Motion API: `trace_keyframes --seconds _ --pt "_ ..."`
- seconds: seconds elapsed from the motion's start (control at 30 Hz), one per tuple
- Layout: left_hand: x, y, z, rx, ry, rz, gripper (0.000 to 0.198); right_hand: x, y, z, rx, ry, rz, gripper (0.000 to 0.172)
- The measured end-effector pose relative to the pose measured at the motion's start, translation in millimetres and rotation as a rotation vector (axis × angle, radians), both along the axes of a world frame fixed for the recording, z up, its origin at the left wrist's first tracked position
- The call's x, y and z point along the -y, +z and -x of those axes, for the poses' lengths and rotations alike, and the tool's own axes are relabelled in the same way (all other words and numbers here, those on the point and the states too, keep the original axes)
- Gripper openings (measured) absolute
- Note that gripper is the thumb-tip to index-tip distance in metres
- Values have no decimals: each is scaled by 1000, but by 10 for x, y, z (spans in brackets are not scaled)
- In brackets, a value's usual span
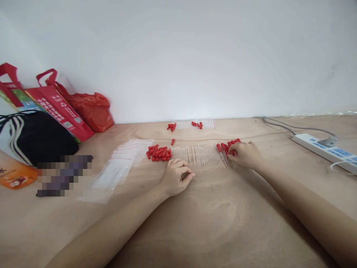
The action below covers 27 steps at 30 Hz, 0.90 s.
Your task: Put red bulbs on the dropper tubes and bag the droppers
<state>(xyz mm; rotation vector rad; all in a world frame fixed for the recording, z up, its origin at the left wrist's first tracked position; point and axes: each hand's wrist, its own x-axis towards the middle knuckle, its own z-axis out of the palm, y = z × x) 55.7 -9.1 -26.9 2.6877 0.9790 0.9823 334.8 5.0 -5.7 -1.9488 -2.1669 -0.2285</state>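
On the wooden table [212, 219] a row of several clear thin plastic tubes [199, 154] lies side by side. A heap of small red caps [159, 153] sits at the row's left end, and more red caps [226, 145] lie at its right end. My left hand [177, 176] rests on the table just in front of the tubes, fingers curled in; whether it holds anything is hidden. My right hand [244, 154] is at the right end of the row, its fingers pinched together among the red caps and tubes.
Clear plastic bags [122, 165] lie left of the tubes. Red shopping bags [67, 104] and a black bag [39, 136] stand at the far left. A few more red caps [184, 125] lie near the wall. A white power strip [325, 148] with cables sits at right.
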Motion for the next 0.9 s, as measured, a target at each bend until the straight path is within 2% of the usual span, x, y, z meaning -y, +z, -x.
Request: trace_keyframes --seconds 0.13,0.2,0.33,0.43,0.5,0.57,0.73,0.8,0.9 --pt "2 -13 -3 -1 11 -7 13 -12 -59 29 81 -36 -14 15" --pt "5 -26 -4 -2 63 -19 13 -20 -89 38 93 -44 -17 16" --pt "-11 -20 -16 -52 277 -39 6 -10 -73 53 73 -56 -48 19" --pt "-90 39 -58 -97 452 -8 11 25 23 61 7 -94 -99 20" --pt "-181 96 -114 -126 557 34 12 64 82 85 -78 -71 -151 20" --pt "-284 148 -191 -164 618 60 14 120 101 145 -211 82 -170 17" --pt "-475 196 -385 -280 642 37 18 312 -17 402 -441 692 -5 14" --pt "-510 198 -439 -330 648 33 21 368 -70 486 -465 809 55 14" --pt "-538 215 -500 -407 655 49 26 401 -114 557 -494 817 72 11"
